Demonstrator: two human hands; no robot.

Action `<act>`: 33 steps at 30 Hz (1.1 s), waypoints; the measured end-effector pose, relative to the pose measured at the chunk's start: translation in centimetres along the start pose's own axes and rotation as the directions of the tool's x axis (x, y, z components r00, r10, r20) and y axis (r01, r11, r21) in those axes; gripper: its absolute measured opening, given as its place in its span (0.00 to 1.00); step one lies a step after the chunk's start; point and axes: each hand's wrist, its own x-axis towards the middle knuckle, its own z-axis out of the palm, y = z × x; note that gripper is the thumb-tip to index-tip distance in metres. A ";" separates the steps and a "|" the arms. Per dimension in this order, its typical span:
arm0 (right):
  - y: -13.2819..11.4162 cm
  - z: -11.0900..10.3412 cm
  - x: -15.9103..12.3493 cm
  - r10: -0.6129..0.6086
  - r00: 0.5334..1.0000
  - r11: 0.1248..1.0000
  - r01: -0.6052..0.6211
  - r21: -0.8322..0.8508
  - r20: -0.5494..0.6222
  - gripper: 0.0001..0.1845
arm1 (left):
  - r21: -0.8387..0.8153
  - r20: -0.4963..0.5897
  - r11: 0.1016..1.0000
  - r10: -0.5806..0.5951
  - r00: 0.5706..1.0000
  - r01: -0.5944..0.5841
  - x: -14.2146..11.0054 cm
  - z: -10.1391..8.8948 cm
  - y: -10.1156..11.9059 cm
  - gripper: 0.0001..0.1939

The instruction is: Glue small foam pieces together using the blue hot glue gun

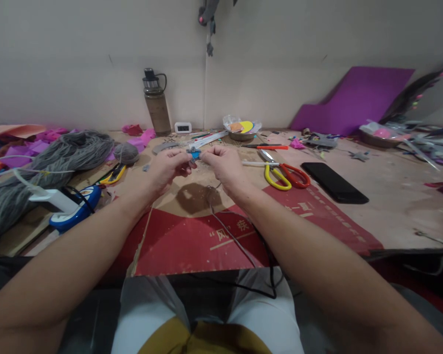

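Head view: blue piece (195, 155) in left hand (166, 167) and right hand (225, 165)

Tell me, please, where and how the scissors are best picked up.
Probably by the yellow handle and red handle, from the near right: the scissors lie flat, handle loops toward the camera, metal end pointing away and leftward.
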 end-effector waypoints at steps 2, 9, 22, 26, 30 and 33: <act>0.1 0.0 0.1 -0.009 1.000 1.000 0.009 -0.011 -0.002 0.07 | 0.034 -0.004 0.999 0.004 1.000 -0.004 0.0 0.0 0.0 0.10; 0.0 0.0 -0.1 -0.051 0.999 0.999 0.051 -0.015 -0.005 0.07 | 0.113 -0.030 0.993 0.017 0.999 -0.013 0.0 -0.1 0.1 0.10; -0.1 0.4 -0.4 -0.043 0.997 0.998 0.046 -0.049 0.066 0.07 | 0.164 -0.130 0.986 0.036 0.991 -0.014 -0.1 0.2 -0.1 0.04; 0.0 0.5 -0.4 -0.053 0.997 0.997 0.056 -0.045 0.058 0.08 | 0.148 -0.147 0.989 0.045 0.988 -0.023 -0.1 0.3 -0.1 0.03; 0.1 0.3 -0.3 -0.048 0.998 0.998 0.049 -0.031 0.045 0.08 | 0.099 -0.109 0.995 0.014 0.994 -0.003 -0.2 0.5 0.0 0.06; 0.1 -0.1 -0.1 -0.040 0.999 0.999 0.041 -0.018 0.028 0.07 | 0.049 -0.045 0.998 -0.040 0.998 0.042 -0.1 0.3 0.0 0.09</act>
